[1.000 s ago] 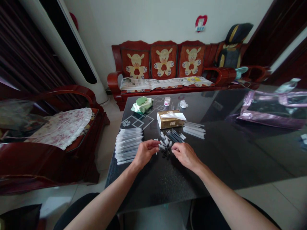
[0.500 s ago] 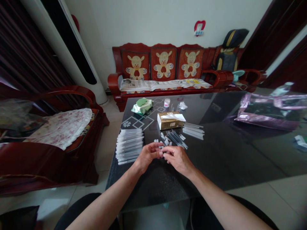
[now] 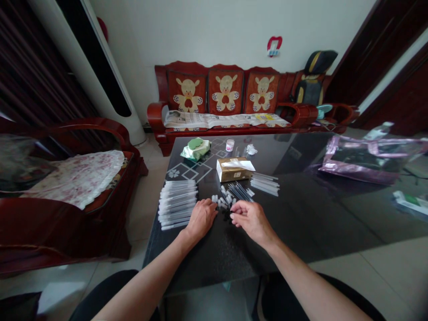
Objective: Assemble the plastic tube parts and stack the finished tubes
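My left hand lies palm down on the dark table, fingers curled, its tips at a scatter of small white caps. Just left of it is a neat row of white pens. My right hand is pinched shut, fingertips pointing left over a few small black pieces; what it pinches is too small to make out. Thin dark refills lie fanned beyond both hands. White pen tubes lie to their right.
A brown cardboard box stands behind the refills. Further back are a green-topped wipes pack and a small jar. A pink plastic bag lies far right. A red sofa and a red armchair flank the table.
My hands were touching half a second ago and have since drawn apart. The left hand has dropped flat toward the caps. The view has shifted slightly.
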Motion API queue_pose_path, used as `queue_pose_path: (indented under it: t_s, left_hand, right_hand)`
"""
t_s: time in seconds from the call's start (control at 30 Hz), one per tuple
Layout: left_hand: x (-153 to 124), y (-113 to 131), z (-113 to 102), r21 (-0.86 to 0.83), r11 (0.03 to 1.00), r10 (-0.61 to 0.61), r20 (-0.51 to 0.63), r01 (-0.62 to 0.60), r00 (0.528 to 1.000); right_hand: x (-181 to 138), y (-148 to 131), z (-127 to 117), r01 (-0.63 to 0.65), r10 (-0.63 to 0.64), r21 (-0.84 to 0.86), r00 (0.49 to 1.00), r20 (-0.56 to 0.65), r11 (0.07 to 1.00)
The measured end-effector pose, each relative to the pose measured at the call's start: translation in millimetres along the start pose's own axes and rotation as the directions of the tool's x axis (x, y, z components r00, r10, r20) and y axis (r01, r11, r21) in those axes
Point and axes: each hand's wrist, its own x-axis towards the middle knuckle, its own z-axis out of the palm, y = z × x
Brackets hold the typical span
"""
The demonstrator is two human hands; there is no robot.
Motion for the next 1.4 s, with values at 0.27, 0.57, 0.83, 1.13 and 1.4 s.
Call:
queue_pose_path:
  t_s: [0.27,0.57,0.83,1.13,1.4]
  left_hand:
    - [-0.7,-2.8,8.0,-0.054,0.998,0.022,0.020,-0.021,1.000]
    - [-3.4,4.0,12.7,-0.137,0.986,0.093,-0.012,-0.094,0.996]
    - [-2.2,3.5,11.4,-0.113,0.993,0.019,-0.016,-0.021,1.000]
    - [2.4,0.2,4.9,-0.432,0.897,-0.147,-0.084,0.097,0.986]
    - [6.1,-6.4,11.5,-0.828,0.519,-0.266,0.079,0.212,0.961]
  right_hand:
    - [16.4,14.4,-39.6,-0.108,0.038,-0.477,0.987,-0.154,0.873]
    - [13.9,43.7,-14.2,-0.023,0.043,-0.810,0.999,0.002,0.587]
    - [25.8,43.1,-17.9,-0.012,0.025,-0.817,1.000,0.003,0.577]
    - [38.4,49.5,-62.6,-0.200,0.142,-0.924,0.977,-0.162,0.324]
    - [36.5,45.1,-48.0,-0.188,0.172,-0.923,0.976,-0.136,0.336]
